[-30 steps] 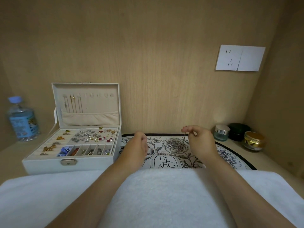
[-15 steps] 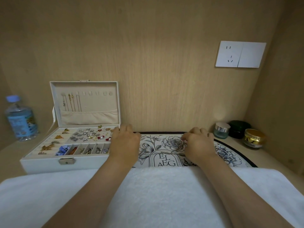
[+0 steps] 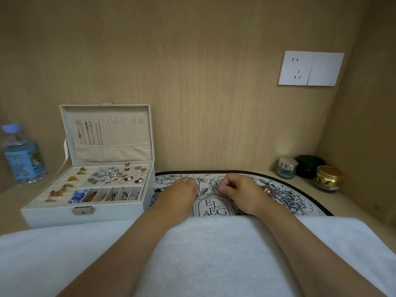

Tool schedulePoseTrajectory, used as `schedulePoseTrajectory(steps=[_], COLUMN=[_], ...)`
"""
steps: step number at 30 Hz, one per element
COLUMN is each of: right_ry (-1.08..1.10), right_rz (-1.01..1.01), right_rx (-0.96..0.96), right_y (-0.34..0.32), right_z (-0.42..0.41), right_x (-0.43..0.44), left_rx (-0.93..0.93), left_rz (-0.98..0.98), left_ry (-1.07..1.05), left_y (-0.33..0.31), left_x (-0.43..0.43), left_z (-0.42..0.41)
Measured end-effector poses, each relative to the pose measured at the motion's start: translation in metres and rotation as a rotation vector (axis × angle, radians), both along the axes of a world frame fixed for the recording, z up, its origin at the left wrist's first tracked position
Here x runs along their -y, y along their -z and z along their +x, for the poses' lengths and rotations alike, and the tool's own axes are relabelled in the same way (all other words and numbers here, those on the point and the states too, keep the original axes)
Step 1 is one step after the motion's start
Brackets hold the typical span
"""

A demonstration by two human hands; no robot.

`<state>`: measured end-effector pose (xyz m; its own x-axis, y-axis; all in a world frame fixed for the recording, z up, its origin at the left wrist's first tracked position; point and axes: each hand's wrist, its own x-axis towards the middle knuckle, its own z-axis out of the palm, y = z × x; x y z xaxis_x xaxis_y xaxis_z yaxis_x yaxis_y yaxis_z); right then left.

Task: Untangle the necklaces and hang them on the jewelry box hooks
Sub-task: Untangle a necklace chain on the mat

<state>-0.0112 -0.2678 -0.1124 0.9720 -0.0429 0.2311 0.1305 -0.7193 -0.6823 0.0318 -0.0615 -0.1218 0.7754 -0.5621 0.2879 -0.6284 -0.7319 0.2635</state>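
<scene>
The white jewelry box [image 3: 85,215] stands open at the left. Its upright lid [image 3: 107,133] carries a row of hooks, and thin necklaces [image 3: 89,132] hang from the leftmost ones. Both hands are low over the floral mat [image 3: 300,200]. My right hand [image 3: 242,192] has its fingers curled, and finger and thumb pinch a thin chain [image 3: 215,192] at its left side. My left hand [image 3: 185,189] is knuckles-up with the fingers curled under, so its fingertips are hidden. A tangle of gold jewelry [image 3: 267,189] lies on the mat just right of my right hand.
A white towel [image 3: 214,254] covers the near edge under my forearms. A water bottle [image 3: 20,155] stands left of the box. Three cosmetic jars [image 3: 308,168] sit in the back right corner. A wall socket [image 3: 310,68] is on the wooden back panel. Dark beads [image 3: 156,196] lie by the box.
Both hands came down from mid-air onto the mat, then drew closer together near its centre. My right hand went from lying flat to a curled pinch.
</scene>
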Motion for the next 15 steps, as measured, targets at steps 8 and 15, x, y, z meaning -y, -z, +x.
schedulePoseTrajectory(steps=[8, 15], right_ry=[-0.025, -0.062], right_rz=[0.402, 0.431], right_rx=[-0.024, 0.019], right_y=[-0.004, -0.011], right_z=[0.003, -0.001], right_x=[-0.008, -0.007], left_rx=[-0.423, -0.393], left_rz=[-0.712, -0.609], left_ry=[-0.123, 0.009], left_y=[-0.014, -0.012], left_x=[0.005, 0.000], left_z=[-0.017, -0.012])
